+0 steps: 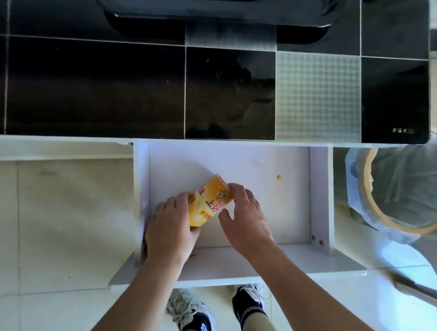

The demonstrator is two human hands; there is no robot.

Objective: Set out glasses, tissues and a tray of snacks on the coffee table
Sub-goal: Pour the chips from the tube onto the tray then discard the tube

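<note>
A yellow snack bag (208, 203) with red lettering is held inside an open white drawer (268, 187). My left hand (170, 227) grips the bag's left side and lower corner, fingers curled round it. My right hand (244, 216) pinches the bag's right edge between fingertips and thumb. Something dark yellow lies partly hidden under my left hand by the drawer's left wall. No glasses, tissues or tray are in view.
A black tiled counter (95, 84) with a black hob lies beyond the drawer. A round bin with a clear plastic liner (411, 188) stands on the floor at the right. A small yellow crumb (278, 177) sits on the drawer bottom. Pale floor tiles lie to the left.
</note>
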